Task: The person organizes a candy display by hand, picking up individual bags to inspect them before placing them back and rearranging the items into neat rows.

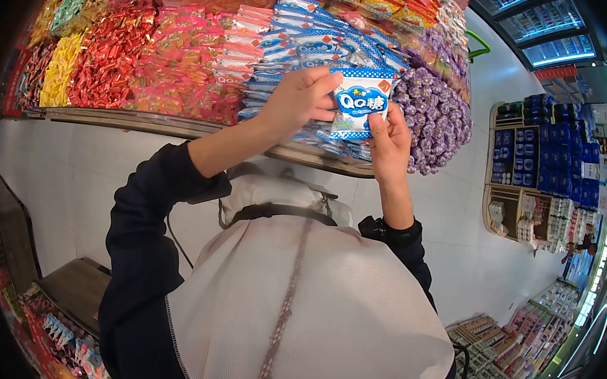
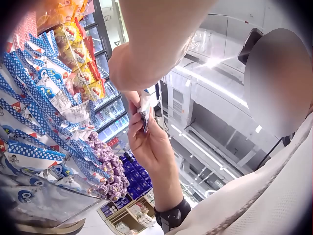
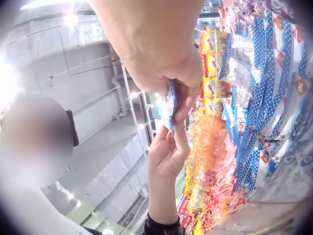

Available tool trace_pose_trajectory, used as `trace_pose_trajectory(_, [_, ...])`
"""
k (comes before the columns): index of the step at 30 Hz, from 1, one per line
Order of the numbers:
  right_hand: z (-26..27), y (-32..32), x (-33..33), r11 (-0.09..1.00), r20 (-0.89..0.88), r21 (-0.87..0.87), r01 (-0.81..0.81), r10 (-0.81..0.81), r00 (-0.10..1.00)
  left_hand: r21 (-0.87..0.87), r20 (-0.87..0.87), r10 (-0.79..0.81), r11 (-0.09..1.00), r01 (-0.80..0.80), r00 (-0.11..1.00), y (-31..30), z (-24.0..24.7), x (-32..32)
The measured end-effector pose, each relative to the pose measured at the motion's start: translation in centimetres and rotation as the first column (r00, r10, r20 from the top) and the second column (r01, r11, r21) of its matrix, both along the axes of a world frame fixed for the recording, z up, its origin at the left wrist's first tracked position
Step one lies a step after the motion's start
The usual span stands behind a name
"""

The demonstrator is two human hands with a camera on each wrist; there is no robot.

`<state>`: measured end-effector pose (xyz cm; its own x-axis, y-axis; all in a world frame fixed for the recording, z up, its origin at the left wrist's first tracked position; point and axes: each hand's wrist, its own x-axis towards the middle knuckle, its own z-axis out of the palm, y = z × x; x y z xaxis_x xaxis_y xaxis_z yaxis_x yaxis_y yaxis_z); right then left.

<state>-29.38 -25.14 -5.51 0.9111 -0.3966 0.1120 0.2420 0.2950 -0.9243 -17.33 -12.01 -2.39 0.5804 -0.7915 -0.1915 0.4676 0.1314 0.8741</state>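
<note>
A small blue-and-white candy bag with "QQ" lettering is held up in front of the person, its printed face toward the head camera. The left hand pinches its left edge between thumb and fingers. On the opposite side, the right hand grips the lower right part, thumb across the front and fingers behind. Seen edge-on in the right wrist view, the bag looks thin between both hands. Behind and below it lie rows of matching blue-and-white bags in the display.
A wooden shelf edge runs along the display's front. Purple-wrapped candies are heaped right of the bags, pink packets and red candies to the left. Beyond the pale floor stand stocked shelves and lit coolers.
</note>
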Motion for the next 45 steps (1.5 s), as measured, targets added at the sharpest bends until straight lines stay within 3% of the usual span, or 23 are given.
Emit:
trace_pose_trajectory(5, [-0.3, 0.0, 0.0, 1.000, 0.013, -0.011, 0.017, -0.017, 1.000, 0.001, 0.025, -0.005, 1.000, 0.005, 1.000, -0.1, 0.3, 0.1])
trace_pose_trajectory(8, [-0.9, -0.2, -0.1, 1.000, -0.002, -0.030, 0.005, -0.005, 1.000, 0.102, 0.247, -0.043, 0.995, 0.019, 0.968, -0.1, -0.4, 0.9])
trace_pose_trajectory(11, [-0.4, -0.2, -0.2, 0.999, -0.082, 0.047, -0.017, 0.021, 0.996, 0.084, 0.228, 0.021, 0.996, -0.042, 0.973, -0.1, -0.5, 0.8])
trace_pose_trajectory(17, [-0.7, -0.7, -0.6, 0.999, -0.080, -0.003, -0.044, 0.043, 0.996, 0.116, 0.181, 0.031, 0.992, -0.053, 0.983, -0.1, -0.3, 0.5])
trace_pose_trajectory(20, [-1.1, -1.0, -0.7, 0.999, -0.087, -0.017, -0.051, 0.049, 0.995, 0.064, 0.136, 0.013, 0.998, -0.021, 0.991, -0.1, -0.4, 0.3])
trace_pose_trajectory(23, [-1.1, -1.1, -0.8, 0.998, -0.096, -0.003, -0.061, 0.061, 0.993, 0.136, 0.198, -0.037, 0.991, 0.010, 0.979, 0.1, -0.5, 0.6])
trace_pose_trajectory(26, [-2.0, -2.2, -1.0, 0.993, -0.093, 0.099, -0.057, 0.066, 0.993, 0.057, 0.309, -0.114, 0.993, 0.101, 0.944, 0.2, -0.3, 0.8])
trace_pose_trajectory(29, [-0.7, -1.8, -0.6, 0.957, -0.102, 0.288, -0.023, 0.054, 0.993, -0.073, 0.279, -0.081, 0.992, 0.106, 0.957, -0.2, -0.3, 1.0])
trace_pose_trajectory(31, [-0.8, -1.9, -0.3, 0.867, 0.031, 0.421, -0.266, 0.279, 0.960, -0.071, 0.414, -0.078, 0.990, 0.118, 0.907, -0.7, -1.1, 1.0])
trace_pose_trajectory(33, [-0.9, -2.2, 0.0, 0.557, 0.266, 0.612, -0.561, 0.522, 0.810, -0.085, 0.456, -0.140, 0.976, 0.200, 0.879, -1.2, -2.1, 0.8])
trace_pose_trajectory(34, [-0.4, -1.6, -0.1, 0.560, 0.177, 0.654, -0.508, 0.540, 0.823, -0.103, 0.434, -0.204, 0.956, 0.273, 0.877, -1.3, -2.6, 0.7])
trace_pose_trajectory(35, [-0.7, -1.4, 0.0, 0.493, 0.206, 0.683, -0.538, 0.577, 0.791, -0.123, 0.414, -0.267, 0.931, 0.344, 0.870, -1.5, -2.8, 0.7])
trace_pose_trajectory(36, [-1.2, -1.2, 0.1, 0.424, 0.237, 0.709, -0.564, 0.610, 0.756, -0.135, 0.272, -0.317, 0.922, 0.362, 0.908, -1.4, -2.0, 0.2])
trace_pose_trajectory(38, [-2.0, -1.0, -0.1, 0.342, 0.264, 0.756, -0.559, 0.622, 0.737, -0.096, 0.262, -0.299, 0.938, 0.333, 0.918, -1.5, -2.1, -0.1])
trace_pose_trajectory(41, [-0.4, -0.2, -0.1, 0.825, -0.166, 0.474, -0.309, 0.428, 0.888, -0.007, 0.252, -0.247, 0.966, 0.257, 0.936, -1.1, -1.1, -0.1])
trace_pose_trajectory(42, [-1.0, -1.2, -0.1, 0.854, -0.108, 0.353, -0.382, 0.443, 0.890, 0.028, 0.250, -0.225, 0.974, 0.225, 0.942, -0.9, -0.7, 0.0])
trace_pose_trajectory(45, [-2.1, -1.7, -0.4, 0.955, -0.196, 0.294, 0.024, 0.036, 0.980, 0.167, 0.370, -0.094, 0.985, 0.034, 0.924, -1.0, -1.3, 0.7])
